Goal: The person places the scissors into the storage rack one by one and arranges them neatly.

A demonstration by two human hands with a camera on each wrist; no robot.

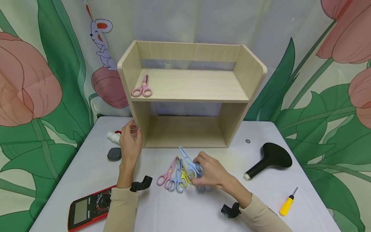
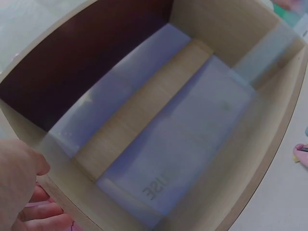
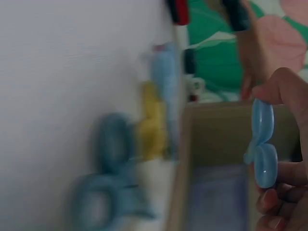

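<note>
Right sleeve (image 1: 262,211) nearest us; our right hand (image 1: 211,170) pinches blue scissors (image 1: 190,163) by the handles, before the shelf (image 1: 197,101).
Blades (image 1: 184,152) slant toward the shelf; our left hand (image 1: 130,141) touches its left panel (image 1: 142,112), whether gripping we cannot tell.

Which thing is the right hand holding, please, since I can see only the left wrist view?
Observer: The right hand is holding a pair of light blue scissors by the handles.
Operator: Thank you; would you tell me whether anything lies on the upper shelf?
Observer: Yes, a pair of pink scissors lies near its left end, handles toward the front edge.
Operator: That helps; is there also a tool on the right side of the table?
Observer: Yes, a screwdriver with a yellow handle lies there.
</note>
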